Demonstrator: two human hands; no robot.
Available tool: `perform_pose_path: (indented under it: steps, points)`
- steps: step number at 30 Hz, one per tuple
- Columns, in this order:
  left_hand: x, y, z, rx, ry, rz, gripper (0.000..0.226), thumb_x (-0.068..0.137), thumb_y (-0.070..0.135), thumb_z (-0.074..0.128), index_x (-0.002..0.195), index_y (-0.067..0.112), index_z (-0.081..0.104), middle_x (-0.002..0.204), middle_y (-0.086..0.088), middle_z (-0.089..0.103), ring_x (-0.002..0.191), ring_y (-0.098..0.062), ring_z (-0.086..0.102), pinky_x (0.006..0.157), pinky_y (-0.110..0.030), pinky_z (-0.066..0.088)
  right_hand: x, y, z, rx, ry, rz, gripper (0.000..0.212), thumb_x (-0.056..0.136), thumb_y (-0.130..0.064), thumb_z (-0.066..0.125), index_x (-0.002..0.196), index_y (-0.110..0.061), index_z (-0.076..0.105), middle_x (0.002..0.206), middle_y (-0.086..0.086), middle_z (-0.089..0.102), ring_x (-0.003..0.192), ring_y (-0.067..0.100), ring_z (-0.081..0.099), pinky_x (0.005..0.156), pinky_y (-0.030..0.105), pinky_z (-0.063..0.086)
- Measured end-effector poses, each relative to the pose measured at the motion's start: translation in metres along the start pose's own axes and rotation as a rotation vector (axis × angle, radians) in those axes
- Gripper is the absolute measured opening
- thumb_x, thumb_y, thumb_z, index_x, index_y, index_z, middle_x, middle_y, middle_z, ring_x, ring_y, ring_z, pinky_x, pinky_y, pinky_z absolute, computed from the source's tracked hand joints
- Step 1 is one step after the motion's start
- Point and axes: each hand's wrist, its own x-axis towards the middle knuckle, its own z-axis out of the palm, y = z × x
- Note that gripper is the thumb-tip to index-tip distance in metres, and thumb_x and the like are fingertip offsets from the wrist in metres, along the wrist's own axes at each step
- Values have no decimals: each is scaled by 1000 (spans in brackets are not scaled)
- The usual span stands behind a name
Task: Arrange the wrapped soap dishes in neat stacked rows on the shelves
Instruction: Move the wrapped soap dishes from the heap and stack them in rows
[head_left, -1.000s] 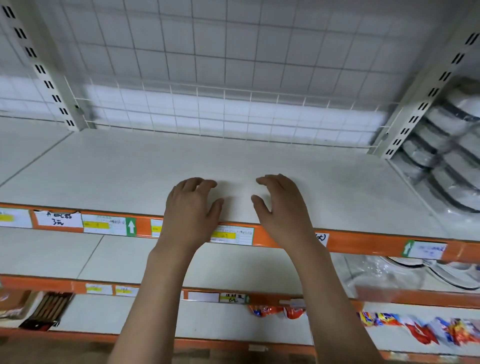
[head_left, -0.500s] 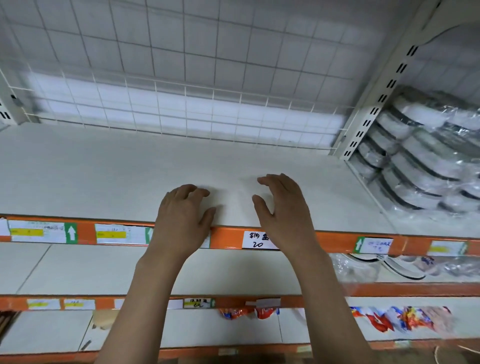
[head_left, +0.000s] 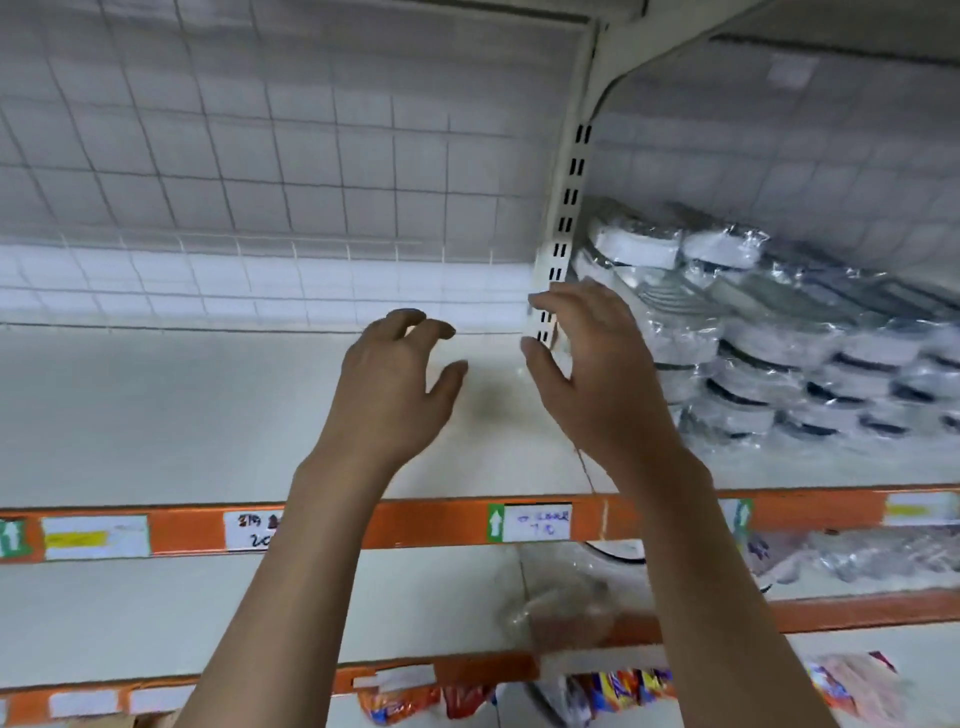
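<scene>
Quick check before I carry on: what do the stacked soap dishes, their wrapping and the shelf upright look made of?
Wrapped soap dishes: white bodies with dark rims, probably plastic or ceramic; blur leaves it open. Wrapping: thin clear plastic film, judging by crinkles and bright glints. Shelf upright: most likely painted metal, cream and matte, with paired punched slots down its face.

You faced white shelves with orange edge strips, a wire grid back panel and a slotted white upright.
</scene>
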Motion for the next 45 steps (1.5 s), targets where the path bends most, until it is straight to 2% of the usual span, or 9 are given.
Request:
perform_pose_path:
  steps: [8, 12, 16, 24, 30, 33, 36, 40, 45]
  points:
    - [43, 109, 36, -33, 27, 179, 40, 89, 28, 62, 126, 13, 57, 129, -7, 53, 119, -29, 49, 98, -42, 41, 16, 98, -77, -123, 27, -43, 37, 86, -23, 53, 118, -5, 61, 120, 13, 60, 121, 32, 47, 106, 29, 26]
    - [59, 137, 57, 33, -76, 186, 53, 89, 36, 59, 137, 20, 45, 139, -6, 43, 127, -28, 40, 103, -40, 36, 19, 148, -96, -167, -130, 9, 51, 84, -39, 47, 122, -7, 58, 124, 12, 58, 124, 36, 46, 107, 43, 34]
    - [76, 155, 75, 165, -213, 169, 76, 82, 55, 61, 145, 30, 28, 150, -7, 26, 137, -28, 25, 110, -40, 28, 25, 179, -115, -244, -342, 30, 83, 76, -70, 56, 138, -15, 46, 142, 10, 44, 136, 31, 33, 112, 39, 22]
    - [93, 177, 103, 317, -392, 117, 107, 65, 68, 70, 148, 42, 8, 156, -11, 10, 143, -35, 9, 115, -47, 19, 30, 213, -115, -406, -635, 53, 114, 63, -69, 70, 151, -29, 10, 159, 6, 12, 145, 26, 8, 118, 41, 12]
    - [92, 172, 118, 250, -400, 93, 94, 72, 51, 73, 147, 40, 17, 155, -4, 22, 144, -35, 8, 113, -47, 26, 26, 210, -112, -431, -604, 33, 104, 72, -56, 72, 151, -32, 9, 159, 0, 13, 145, 21, 12, 116, 35, 10]
    - [96, 170, 118, 182, -346, 162, 83, 72, 46, 74, 144, 32, 34, 145, -6, 42, 141, -20, 27, 116, -40, 16, 27, 208, -116, -377, -624, 39, 101, 74, -50, 74, 151, -32, 10, 159, 0, 14, 145, 20, 12, 115, 33, 9]
    - [97, 171, 108, 117, -291, 221, 70, 72, 38, 75, 136, 24, 49, 124, 0, 58, 125, -16, 47, 112, -34, 23, 29, 208, -121, -318, -643, 47, 99, 76, -44, 75, 151, -30, 12, 159, 1, 15, 145, 19, 12, 116, 32, 9]
    - [90, 175, 88, 36, -251, 263, 69, 73, 30, 76, 135, 16, 48, 134, -1, 54, 123, -19, 47, 106, -21, 20, 27, 203, -130, -263, -584, 34, 88, 80, -35, 71, 150, -30, 17, 157, -1, 23, 143, 16, 20, 115, 28, 14]
    - [65, 161, 66, -81, -59, 226, 69, 70, 19, 74, 134, 20, 46, 133, 2, 52, 124, -24, 39, 91, -17, 25, 10, 177, -150, -140, -345, 62, 82, 76, -26, 72, 146, -31, 31, 143, -7, 45, 124, 13, 43, 94, 20, 29]
